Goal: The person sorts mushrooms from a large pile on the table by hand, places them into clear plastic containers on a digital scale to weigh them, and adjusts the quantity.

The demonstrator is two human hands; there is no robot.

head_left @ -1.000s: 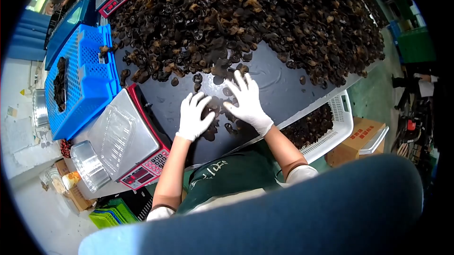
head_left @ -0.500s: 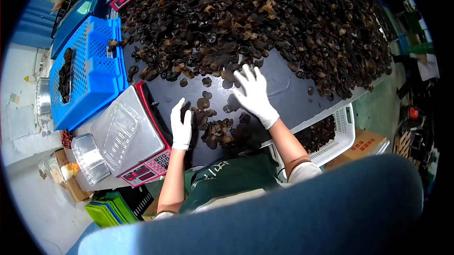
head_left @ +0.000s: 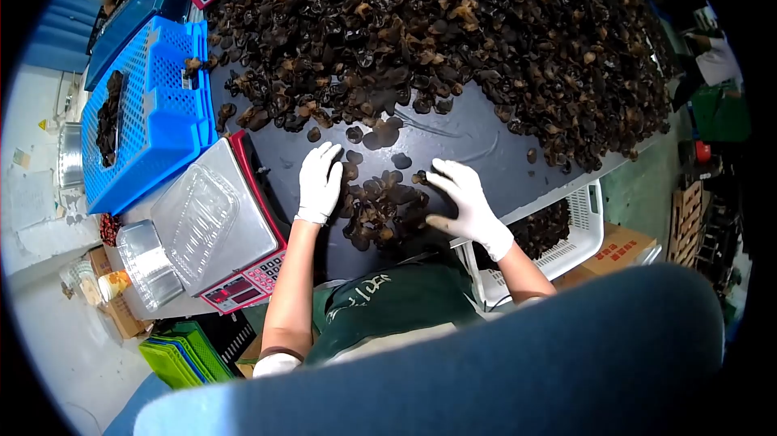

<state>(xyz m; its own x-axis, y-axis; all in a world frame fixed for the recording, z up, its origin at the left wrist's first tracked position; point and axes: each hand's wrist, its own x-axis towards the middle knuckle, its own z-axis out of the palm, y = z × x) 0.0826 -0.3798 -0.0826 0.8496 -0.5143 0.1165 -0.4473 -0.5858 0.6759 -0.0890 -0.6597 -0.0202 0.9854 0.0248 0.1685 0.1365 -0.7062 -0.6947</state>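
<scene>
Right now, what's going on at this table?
Someone's gloved left hand and right hand are open on either side of a small cluster of dark, fungus-like pieces on the grey table. Whether either touches a piece is unclear. A much larger heap lies beyond. To the left, a clear plastic tray rests on a scale; to the right, a white basket below the table edge holds more dark pieces.

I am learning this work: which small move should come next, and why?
Perhaps bring the white-gloved right hand inward: it is spread open beside the small dark-brown pile of wrinkled pieces, with the white-gloved left hand on the opposite side.
</scene>
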